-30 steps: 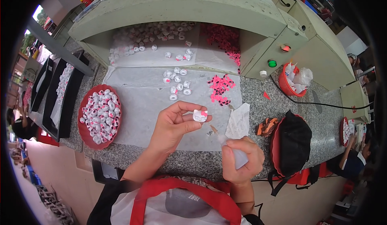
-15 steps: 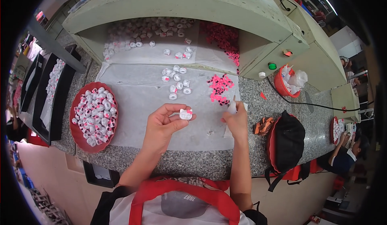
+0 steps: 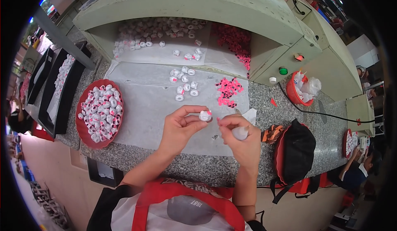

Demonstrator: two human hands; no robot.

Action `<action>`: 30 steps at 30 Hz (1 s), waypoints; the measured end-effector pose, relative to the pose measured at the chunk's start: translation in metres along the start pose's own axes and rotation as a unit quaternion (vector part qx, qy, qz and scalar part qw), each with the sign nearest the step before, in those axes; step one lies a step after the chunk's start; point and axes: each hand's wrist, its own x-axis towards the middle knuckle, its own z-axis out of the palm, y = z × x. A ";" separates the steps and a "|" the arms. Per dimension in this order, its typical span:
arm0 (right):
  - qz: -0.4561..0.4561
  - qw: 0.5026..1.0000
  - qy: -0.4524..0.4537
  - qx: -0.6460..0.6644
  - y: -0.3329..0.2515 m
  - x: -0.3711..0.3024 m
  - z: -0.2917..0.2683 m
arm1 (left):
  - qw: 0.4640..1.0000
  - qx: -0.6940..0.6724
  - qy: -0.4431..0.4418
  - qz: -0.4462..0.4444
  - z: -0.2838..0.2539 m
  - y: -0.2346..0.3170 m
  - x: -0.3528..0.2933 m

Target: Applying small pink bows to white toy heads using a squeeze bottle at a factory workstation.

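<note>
Two hands meet above the near edge of the speckled granite tabletop (image 3: 289,107): the left hand (image 3: 182,127) pinches a small white plastic cat-head charm (image 3: 205,116), and the right hand (image 3: 240,138) clasps a small clear squeeze bottle (image 3: 240,132), fingertips beside the charm. A loose pinch could drop it onto the white paper sheet (image 3: 144,107), near the pink bow pieces (image 3: 227,91) and red round tray (image 3: 84,135).

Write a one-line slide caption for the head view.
Left hand pinches a small white figurine while the right hand holds a small squeeze bottle beside it, above paper-covered granite table.
</note>
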 end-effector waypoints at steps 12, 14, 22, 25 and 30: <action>0.013 1.000 0.006 -0.024 -0.016 -0.006 0.010 | 0.993 -0.036 -0.084 0.069 0.002 0.014 -0.008; 0.003 1.000 -0.004 -0.016 -0.015 -0.007 0.013 | 0.992 -0.039 -0.099 0.069 -0.006 0.011 -0.006; -0.046 0.999 -0.012 0.023 -0.004 -0.007 0.000 | 0.992 -0.007 -0.084 0.088 0.016 0.003 -0.008; -0.017 0.999 -0.017 0.032 0.000 -0.004 -0.004 | 0.988 0.036 -0.062 0.140 0.022 -0.005 -0.006; 0.042 0.998 -0.044 0.024 0.028 0.011 -0.002 | 0.999 0.010 0.010 0.031 0.015 -0.023 0.003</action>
